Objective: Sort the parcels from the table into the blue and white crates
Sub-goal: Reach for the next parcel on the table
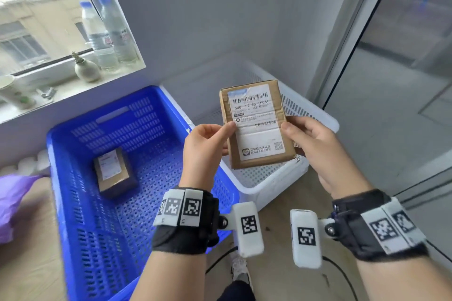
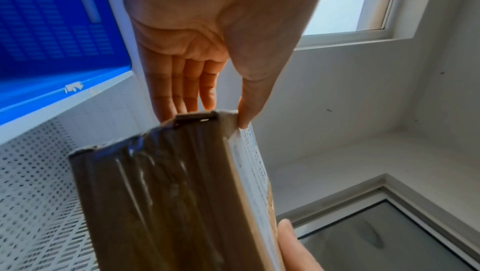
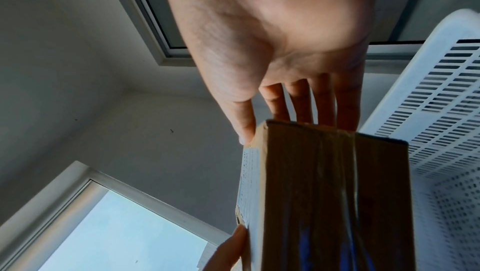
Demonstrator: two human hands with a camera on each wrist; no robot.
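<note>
A brown cardboard parcel (image 1: 255, 124) with a white shipping label is held upright in the air above the white crate (image 1: 315, 115). My left hand (image 1: 208, 144) pinches its left edge, thumb on the label and fingers behind. My right hand (image 1: 310, 142) pinches the right edge the same way. The left wrist view shows the parcel's taped underside (image 2: 161, 193) with my left thumb (image 2: 246, 115) on its rim. In the right wrist view the parcel (image 3: 324, 193) hangs beside the white crate wall (image 3: 441, 111). A second labelled parcel (image 1: 113, 173) lies in the blue crate (image 1: 73, 203).
On the window sill stand two water bottles (image 1: 107, 34), a small vase (image 1: 86, 69) and a paper cup (image 1: 14, 93). A purple bag (image 1: 12, 198) lies at the left. A glass door (image 1: 403, 56) is on the right. Both crates sit on a wooden floor.
</note>
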